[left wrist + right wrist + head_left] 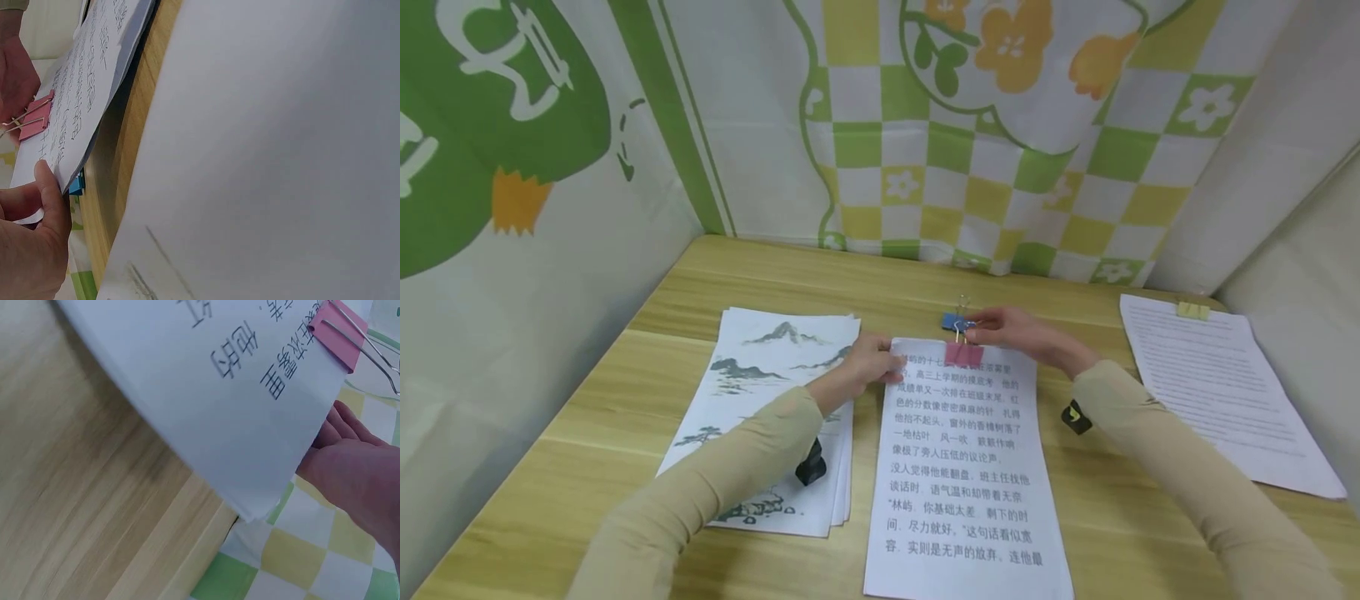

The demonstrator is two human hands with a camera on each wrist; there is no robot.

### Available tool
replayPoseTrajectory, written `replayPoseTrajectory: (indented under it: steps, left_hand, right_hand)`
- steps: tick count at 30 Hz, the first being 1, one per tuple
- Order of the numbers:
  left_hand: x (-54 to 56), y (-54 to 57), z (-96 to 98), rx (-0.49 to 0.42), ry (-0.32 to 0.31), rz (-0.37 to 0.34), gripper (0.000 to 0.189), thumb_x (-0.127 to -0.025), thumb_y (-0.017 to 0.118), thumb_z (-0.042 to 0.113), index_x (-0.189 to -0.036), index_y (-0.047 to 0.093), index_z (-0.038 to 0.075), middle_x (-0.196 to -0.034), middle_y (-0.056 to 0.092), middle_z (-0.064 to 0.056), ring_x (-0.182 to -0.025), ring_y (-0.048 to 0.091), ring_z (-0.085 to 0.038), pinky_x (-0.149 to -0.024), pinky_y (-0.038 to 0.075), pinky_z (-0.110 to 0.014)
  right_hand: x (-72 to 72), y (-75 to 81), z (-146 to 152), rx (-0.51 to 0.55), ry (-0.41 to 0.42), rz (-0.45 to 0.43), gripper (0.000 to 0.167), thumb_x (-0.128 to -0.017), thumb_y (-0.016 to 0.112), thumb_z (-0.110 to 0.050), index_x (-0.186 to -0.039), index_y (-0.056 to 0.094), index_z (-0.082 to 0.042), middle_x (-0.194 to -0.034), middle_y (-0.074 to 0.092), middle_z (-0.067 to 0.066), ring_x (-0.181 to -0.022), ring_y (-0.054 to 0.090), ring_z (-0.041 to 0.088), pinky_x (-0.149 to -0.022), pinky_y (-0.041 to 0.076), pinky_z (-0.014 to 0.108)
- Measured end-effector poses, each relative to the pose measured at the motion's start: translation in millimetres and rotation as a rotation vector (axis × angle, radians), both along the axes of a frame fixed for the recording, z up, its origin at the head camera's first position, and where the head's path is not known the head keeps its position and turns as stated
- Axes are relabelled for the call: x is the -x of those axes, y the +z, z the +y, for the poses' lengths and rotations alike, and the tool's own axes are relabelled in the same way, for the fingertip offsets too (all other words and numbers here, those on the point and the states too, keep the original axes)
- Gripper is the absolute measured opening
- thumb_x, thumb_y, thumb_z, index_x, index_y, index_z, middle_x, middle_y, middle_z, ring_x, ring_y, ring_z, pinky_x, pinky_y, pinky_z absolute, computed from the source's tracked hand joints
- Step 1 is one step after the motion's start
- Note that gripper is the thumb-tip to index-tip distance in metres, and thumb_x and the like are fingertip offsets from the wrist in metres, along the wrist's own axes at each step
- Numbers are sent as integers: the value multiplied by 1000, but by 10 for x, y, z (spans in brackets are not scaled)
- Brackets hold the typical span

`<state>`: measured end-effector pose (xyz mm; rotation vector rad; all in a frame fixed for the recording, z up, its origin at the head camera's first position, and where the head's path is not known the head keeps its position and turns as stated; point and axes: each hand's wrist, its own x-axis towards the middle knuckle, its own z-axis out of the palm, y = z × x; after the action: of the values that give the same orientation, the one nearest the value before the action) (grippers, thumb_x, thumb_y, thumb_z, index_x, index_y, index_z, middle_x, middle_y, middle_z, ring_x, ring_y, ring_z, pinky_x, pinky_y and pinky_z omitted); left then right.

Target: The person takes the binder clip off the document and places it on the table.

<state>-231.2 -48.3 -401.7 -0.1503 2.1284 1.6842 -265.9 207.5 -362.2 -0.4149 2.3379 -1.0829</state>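
A stack of printed sheets [962, 467] is raised slightly at its top end, with a pink binder clip [964, 354] on the top edge. My left hand [872, 360] pinches the upper left corner, its thumb [45, 178] on the printed face. At the clip's wire handles is my right hand [1018, 333], fingers bent behind the top edge; the sheets partly hide them [356, 447], so whether they grip a handle does not show. A blue binder clip [951, 322] lies just beyond the stack, close to the right fingertips.
On the left lie sheets with ink landscape pictures [760, 500], a black binder clip [810, 464] on them. Another black clip [1076, 417] sits beside my right forearm. Printed sheets [1225, 392] with a yellow clip [1193, 311] lie at right. A patterned curtain [925, 150] hangs behind the table [647, 367].
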Motion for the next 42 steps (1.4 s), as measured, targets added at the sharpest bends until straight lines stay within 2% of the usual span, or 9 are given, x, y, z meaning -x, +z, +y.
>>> replayPoseTrajectory:
  steps: [4,11,16,21,27,37,42]
  left_hand:
    - [-12,-3,12,4,-11,-3,29,-89,58,0,-117,59,-8,-87,62,-11,-56,58,-6,-58,54,-14]
    - [-17,-9,17,15,-19,0,24,-89,59,0,-112,61,-8,-86,63,-12,-55,58,-6,-57,54,-14]
    - [-11,-5,9,26,-18,-16,29,-89,59,1,-117,59,-7,-91,65,-15,-56,58,-6,-58,55,-14]
    - [8,-2,12,40,-23,-28,40,-90,59,3,-128,52,-5,-103,65,-20,-58,59,-6,-63,56,-17]
    - [20,7,4,50,-29,-27,47,-90,59,3,-134,46,-6,-111,64,-23,-58,59,-6,-63,57,-17]
    - [15,-8,-24,47,-19,-20,37,-89,59,1,-124,53,-9,-96,64,-18,-55,59,-6,-60,56,-17]
    - [11,-25,-31,53,-16,-18,42,-89,59,1,-128,50,-9,-100,64,-20,-55,59,-6,-61,57,-17]
  right_hand:
    - [44,-49,-44,38,-18,-24,65,-92,57,-40,-143,37,-4,-137,50,21,-125,49,35,-111,35,50]
    - [76,-73,-19,169,-65,-92,65,-94,57,-26,-144,29,4,-138,46,27,-124,51,38,-109,40,45]
    - [76,-79,-19,156,-42,-57,68,-91,61,-27,-144,29,3,-137,46,27,-120,54,37,-107,42,46]
    - [80,-104,-22,158,-77,-17,64,-91,62,-24,-142,34,3,-133,50,27,-116,56,36,-107,43,47]
    - [80,-123,-73,177,-148,-22,61,-91,61,-20,-140,32,4,-133,50,28,-116,56,38,-109,39,50]
    - [125,-47,-22,187,-222,62,65,-93,59,-20,-138,24,11,-129,52,32,-117,54,43,-111,36,51]
    - [196,-16,114,181,-251,86,66,-95,57,-26,-138,24,11,-130,51,32,-120,52,42,-111,36,52]
